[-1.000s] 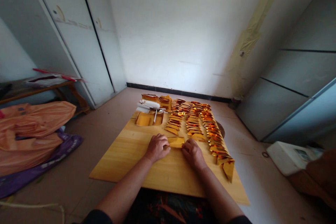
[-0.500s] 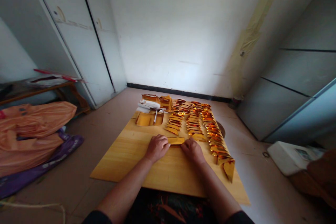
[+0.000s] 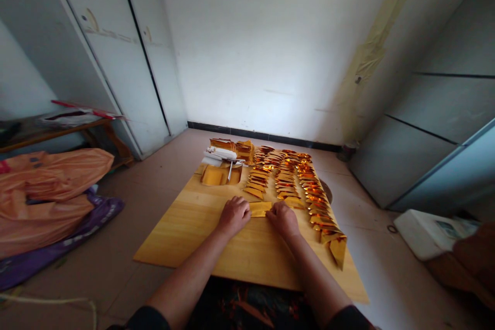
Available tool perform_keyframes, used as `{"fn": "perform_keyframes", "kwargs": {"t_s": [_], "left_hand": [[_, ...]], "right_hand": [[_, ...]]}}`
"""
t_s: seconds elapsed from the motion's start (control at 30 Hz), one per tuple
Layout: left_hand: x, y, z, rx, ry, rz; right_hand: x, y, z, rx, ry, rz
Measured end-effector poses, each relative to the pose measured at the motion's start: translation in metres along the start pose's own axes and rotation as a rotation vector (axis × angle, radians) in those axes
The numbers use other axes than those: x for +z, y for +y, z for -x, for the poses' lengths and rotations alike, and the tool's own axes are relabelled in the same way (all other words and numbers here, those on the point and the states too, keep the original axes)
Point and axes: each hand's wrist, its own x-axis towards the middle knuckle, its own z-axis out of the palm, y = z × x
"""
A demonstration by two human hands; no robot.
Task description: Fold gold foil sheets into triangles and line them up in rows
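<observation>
A folded strip of gold foil paper point(image 3: 260, 210) stretches between my two hands, low over the wooden board point(image 3: 178, 237). My left hand point(image 3: 235, 214) is closed on its left end, and my right hand point(image 3: 283, 217) pinches the right end. The fingertips are partly hidden behind the knuckles. Just beyond the hands, folded gold paper pieces point(image 3: 256, 185) stand in overlapping rows. Another long row of folded gold pieces point(image 3: 319, 211) runs down the board's right side.
At the board's back left are a curved gold sheet point(image 3: 213, 175), a white roll-like bundle point(image 3: 220, 153) and stacked gold paper point(image 3: 244, 151). Orange and purple bags point(image 3: 58, 180) lie on the floor at left. A white box point(image 3: 425, 232) stands at right.
The gold strip has turned so that more of its flat face shows. Both hands stay at its ends, having shifted only slightly.
</observation>
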Motion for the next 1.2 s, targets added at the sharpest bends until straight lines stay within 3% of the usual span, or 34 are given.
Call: {"fn": "perform_keyframes", "kwargs": {"t_s": [0.43, 0.6, 0.77, 1.2], "left_hand": [[0.005, -0.002, 0.000, 0.002, 0.032, -0.001], [0.000, 0.003, 0.002, 0.060, 0.028, -0.036], [0.000, 0.008, 0.003, 0.104, -0.022, -0.092], [-0.004, 0.016, 0.002, -0.057, -0.071, -0.010]], "right_hand": [[0.007, 0.002, -0.002, 0.025, 0.045, 0.005], [0.013, -0.002, 0.005, -0.091, 0.123, 0.048], [0.015, -0.014, 0.011, -0.182, 0.088, 0.122], [0.009, -0.023, 0.008, -0.031, -0.017, 0.133]]}}
